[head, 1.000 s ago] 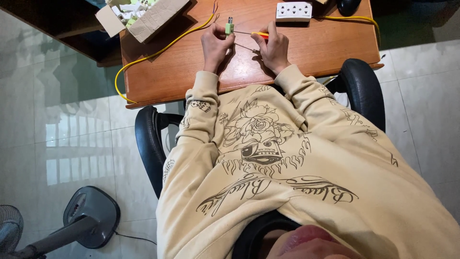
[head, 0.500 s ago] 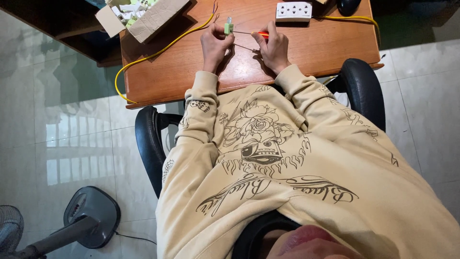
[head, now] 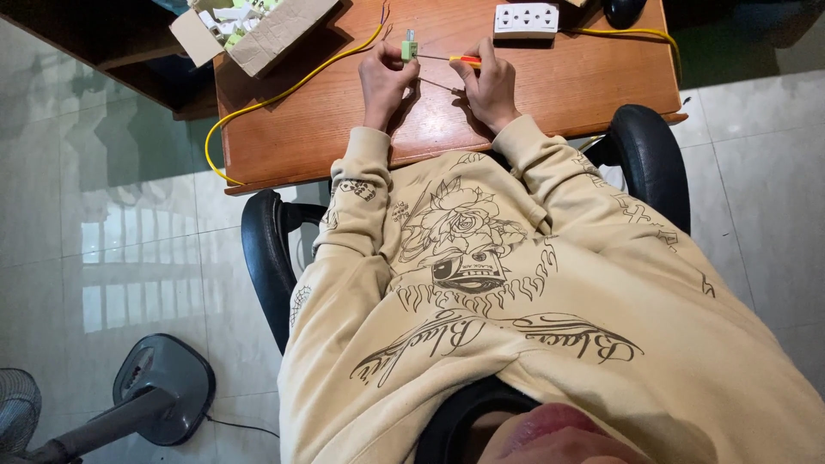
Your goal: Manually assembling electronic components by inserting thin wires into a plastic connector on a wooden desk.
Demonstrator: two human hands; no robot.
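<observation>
My left hand grips a small green and white electrical part upright on the wooden desk. My right hand holds a screwdriver with a red and yellow handle; its thin shaft points left and its tip meets the green part. A second thin metal tool lies on the desk between my hands. Both my sleeves are beige.
A white socket plate with a yellow cable lies at the far desk edge. A cardboard box of small parts sits at the far left corner. A dark mouse is far right. A black chair and fan base stand below.
My hands stay at the same spot on the desk; the screwdriver stays against the green part with only slight shifts of my fingers.
</observation>
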